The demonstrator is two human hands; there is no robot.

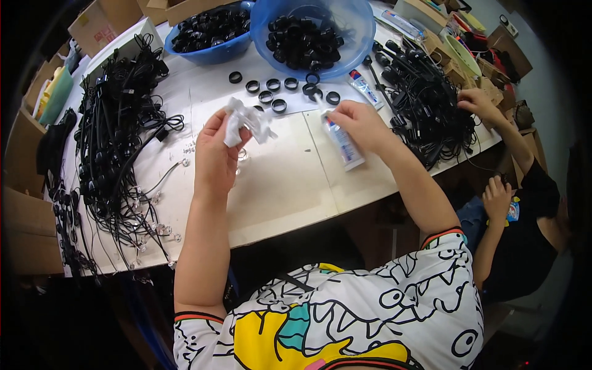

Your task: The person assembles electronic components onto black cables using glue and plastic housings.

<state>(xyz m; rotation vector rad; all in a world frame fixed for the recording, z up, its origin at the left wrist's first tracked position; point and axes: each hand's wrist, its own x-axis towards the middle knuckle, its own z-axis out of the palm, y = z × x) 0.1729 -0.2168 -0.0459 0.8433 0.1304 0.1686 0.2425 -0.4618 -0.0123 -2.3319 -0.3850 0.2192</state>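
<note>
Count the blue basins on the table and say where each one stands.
2. A smaller blue basin, heaped with black parts, stands at the far side of the table; a larger translucent blue basin stands just right of it. No other shows.

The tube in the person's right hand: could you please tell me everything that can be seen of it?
The tube is slim and mostly white, with blue print. Its smooth wall looks like plastic or soft metal. A narrow pale nozzle points away from the person, toward the black rings; the flat, wide tail slants to the lower right. The right hand grips it near the nozzle end. I cannot tell whether it touches the table.
</note>
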